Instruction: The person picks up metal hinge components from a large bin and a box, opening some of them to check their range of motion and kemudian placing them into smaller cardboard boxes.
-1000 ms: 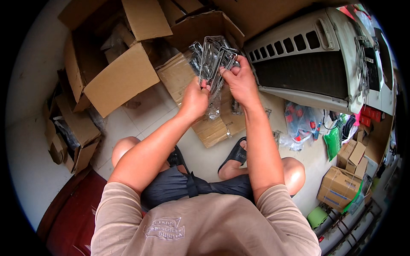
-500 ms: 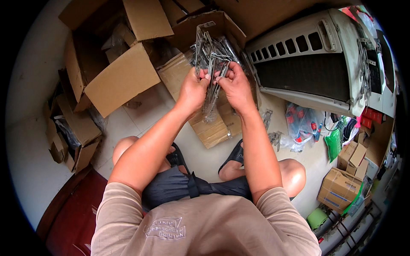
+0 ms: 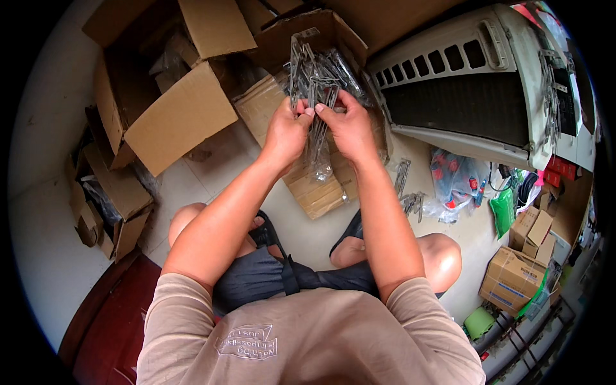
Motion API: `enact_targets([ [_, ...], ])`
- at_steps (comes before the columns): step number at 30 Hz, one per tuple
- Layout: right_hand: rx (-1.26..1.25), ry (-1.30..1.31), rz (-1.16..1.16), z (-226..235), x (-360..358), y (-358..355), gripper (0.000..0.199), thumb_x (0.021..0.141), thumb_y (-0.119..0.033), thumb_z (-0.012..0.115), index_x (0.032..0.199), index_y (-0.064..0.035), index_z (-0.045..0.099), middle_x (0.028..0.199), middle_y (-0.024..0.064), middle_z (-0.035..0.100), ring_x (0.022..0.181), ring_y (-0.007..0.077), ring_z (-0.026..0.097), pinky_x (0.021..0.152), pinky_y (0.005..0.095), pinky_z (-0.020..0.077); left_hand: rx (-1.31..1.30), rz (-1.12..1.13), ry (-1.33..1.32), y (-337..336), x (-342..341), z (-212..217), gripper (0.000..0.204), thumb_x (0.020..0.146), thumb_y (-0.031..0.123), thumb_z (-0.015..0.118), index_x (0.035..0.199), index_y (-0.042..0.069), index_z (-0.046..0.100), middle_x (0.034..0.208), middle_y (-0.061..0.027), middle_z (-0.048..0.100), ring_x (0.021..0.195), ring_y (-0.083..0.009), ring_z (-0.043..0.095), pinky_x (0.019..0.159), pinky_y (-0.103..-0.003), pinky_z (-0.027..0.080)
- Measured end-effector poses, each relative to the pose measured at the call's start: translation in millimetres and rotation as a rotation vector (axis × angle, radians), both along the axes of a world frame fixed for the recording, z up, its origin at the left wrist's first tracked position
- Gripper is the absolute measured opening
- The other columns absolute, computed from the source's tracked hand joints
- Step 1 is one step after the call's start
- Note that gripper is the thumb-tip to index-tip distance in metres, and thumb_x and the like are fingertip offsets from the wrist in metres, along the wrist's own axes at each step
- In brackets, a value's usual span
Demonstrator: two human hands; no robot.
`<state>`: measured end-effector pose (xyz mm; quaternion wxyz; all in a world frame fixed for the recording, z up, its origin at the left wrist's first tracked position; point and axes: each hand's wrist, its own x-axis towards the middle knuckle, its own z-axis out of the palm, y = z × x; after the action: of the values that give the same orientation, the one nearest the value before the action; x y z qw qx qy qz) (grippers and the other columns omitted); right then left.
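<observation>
My left hand (image 3: 286,128) is closed around long, thin metal hinge arms (image 3: 296,64) that stick up past its fingers. My right hand (image 3: 351,127) pinches more of these metal strips at its thumb and fingertips, close beside the left. A clear plastic sleeve (image 3: 319,165) hangs down between both hands, with metal strips in its upper part. Behind the hands, an open cardboard box (image 3: 353,35) holds a heap of plastic-wrapped metal pieces (image 3: 343,74). Which strips each hand grips is partly hidden by the fingers.
A large open carton (image 3: 179,119) stands at the left, with a smaller torn one (image 3: 125,212) nearer. A pale cabinet with a dark grille (image 3: 462,96) leans at the right. Loose metal hinge arms (image 3: 412,204), a plastic bag (image 3: 455,176) and a taped carton (image 3: 510,280) lie on the right-hand floor.
Both hands have shifted slightly, and the right hand's fingers have drawn closer to the left. The strips in the right hand stand more upright against the others. The view has tilted a little.
</observation>
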<state>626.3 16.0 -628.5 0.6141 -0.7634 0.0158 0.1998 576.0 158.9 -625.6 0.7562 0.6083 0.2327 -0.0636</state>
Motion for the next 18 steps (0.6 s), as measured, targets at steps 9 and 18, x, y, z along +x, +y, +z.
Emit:
enact_targets([
  [9, 0.153, 0.164, -0.104, -7.4, -15.1, 8.2, 0.036, 0.102, -0.016, 0.071, 0.131, 0.0018, 0.062, 0.108, 0.0087, 0.078, 0.096, 0.0135, 0.07, 0.088, 0.0312, 0.0548, 0.062, 0.029, 0.025, 5.7, -0.8, -17.6, 0.011, 0.105, 0.005, 0.063, 0.116, 0.006, 0.063, 0.102, 0.003, 0.063, 0.089, -0.0082, 0.055, 0.081, -0.025, 0.046],
  [18, -0.14, 0.164, -0.001, -15.8, -84.3, 44.8, 0.044, 0.105, -0.033, 0.068, 0.135, -0.0014, 0.063, 0.118, 0.015, 0.075, 0.105, 0.0279, 0.072, 0.094, 0.037, 0.0545, 0.028, 0.127, 0.054, 38.5, 8.5, -8.5, 0.018, 0.108, -0.001, 0.055, 0.124, 0.0, 0.062, 0.116, -0.0049, 0.069, 0.107, -0.0148, 0.068, 0.095, -0.031, 0.055],
])
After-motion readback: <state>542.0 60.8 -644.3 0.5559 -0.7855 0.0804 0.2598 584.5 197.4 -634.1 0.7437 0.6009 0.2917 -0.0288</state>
